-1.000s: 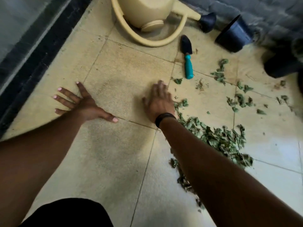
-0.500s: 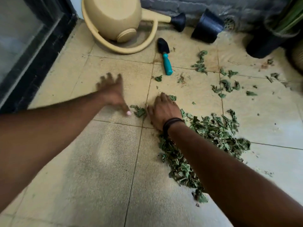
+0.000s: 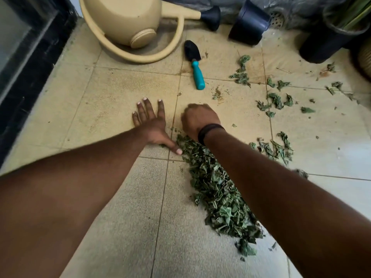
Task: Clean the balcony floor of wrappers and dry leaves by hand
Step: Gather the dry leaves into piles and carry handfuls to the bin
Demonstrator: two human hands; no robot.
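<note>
Pressing flat on the floor (image 3: 104, 109), the left hand (image 3: 149, 122) spreads its fingers beside the leaves (image 3: 216, 193). Right hand (image 3: 199, 119) curls knuckles-up at the pile's top; whether its grip holds leaves cannot be told.

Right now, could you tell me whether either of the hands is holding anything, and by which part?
The left hand lies flat on the tile, holding nothing. The right hand is curled at the top of the leaf pile; whether it grips leaves cannot be told.

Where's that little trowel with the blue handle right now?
In the head view, the trowel lies on the floor tiles up centre, beyond both hands, between the watering can and the tipped black pot.
</note>
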